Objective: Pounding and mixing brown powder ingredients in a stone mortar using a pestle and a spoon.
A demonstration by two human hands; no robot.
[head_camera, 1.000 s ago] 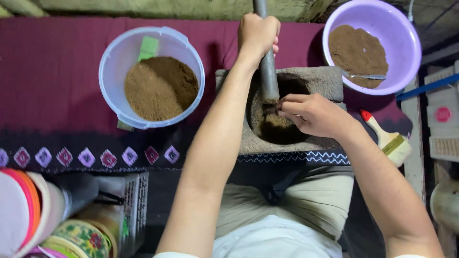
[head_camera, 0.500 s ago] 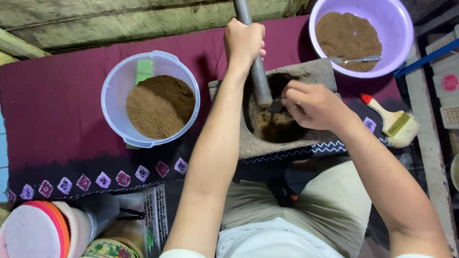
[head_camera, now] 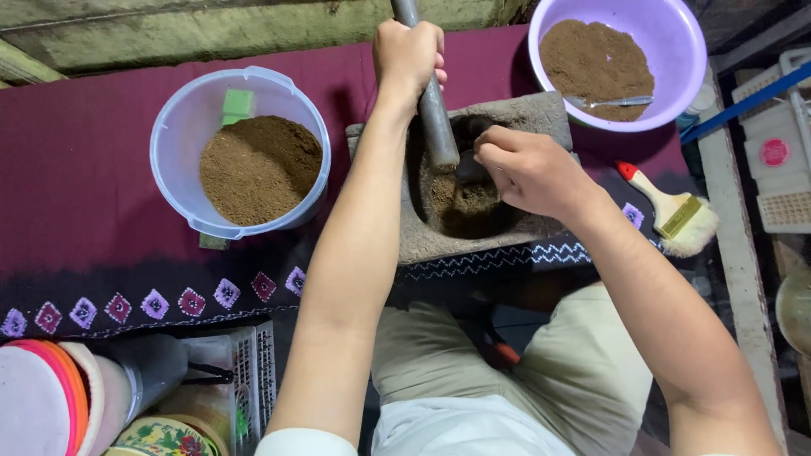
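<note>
My left hand (head_camera: 410,52) grips a long grey metal pestle (head_camera: 435,118) that stands in a square stone mortar (head_camera: 507,241) holding brown powder (head_camera: 460,207). Over the mortar's hollow, my right hand (head_camera: 528,169) has its fingers curled beside the pestle's lower end and holds a small dark object; what that object is I cannot make out. The mortar rests on a maroon cloth (head_camera: 76,169) with a patterned border.
A clear tub (head_camera: 173,177) of brown powder with a green block stands at left. A purple bowl (head_camera: 676,51) with powder and a spoon (head_camera: 612,102) is at upper right. A red-handled brush (head_camera: 672,215) lies right of the mortar. Lids and containers sit lower left.
The view has shifted, so everything sits a little further right. My left hand still holds the pestle upright; my right hand stays at the mortar's hollow.
</note>
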